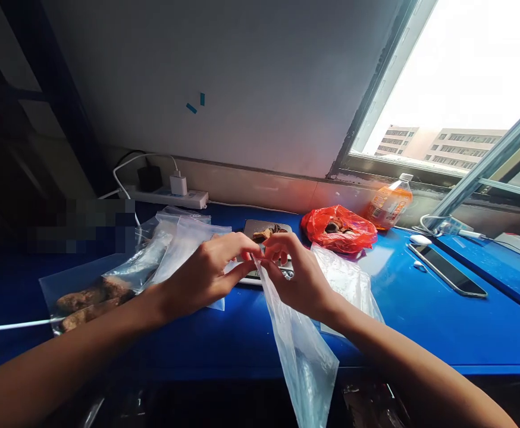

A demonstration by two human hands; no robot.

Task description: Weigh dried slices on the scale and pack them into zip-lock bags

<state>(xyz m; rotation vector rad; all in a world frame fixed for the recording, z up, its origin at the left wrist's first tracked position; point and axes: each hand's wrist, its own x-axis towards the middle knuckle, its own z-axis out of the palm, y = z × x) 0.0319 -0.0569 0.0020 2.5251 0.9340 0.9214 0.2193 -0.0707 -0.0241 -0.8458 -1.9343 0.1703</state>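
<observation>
Both my hands meet at the top edge of a clear plastic bag (302, 351), which hangs down in front of the table's edge. My left hand (218, 264) pinches its top corner between thumb and fingers. Close beside it, my right hand (298, 273) pinches the same edge. Behind my fingers is a small digital scale (253, 226), partly hidden, with brown dried pieces (269, 232) on its plate. On the left lie filled clear bags, one holding brown lumpy pieces (88, 303). A stack of flat plastic bags (347, 285) lies to the right of my right hand.
A red plastic bag (338, 229) with dark pieces stands behind, beside an orange drink bottle (390, 202). A phone (450, 270) lies at the right on the blue table (420, 333). At the back left sits a power strip (166, 196) with a white charger (178, 183).
</observation>
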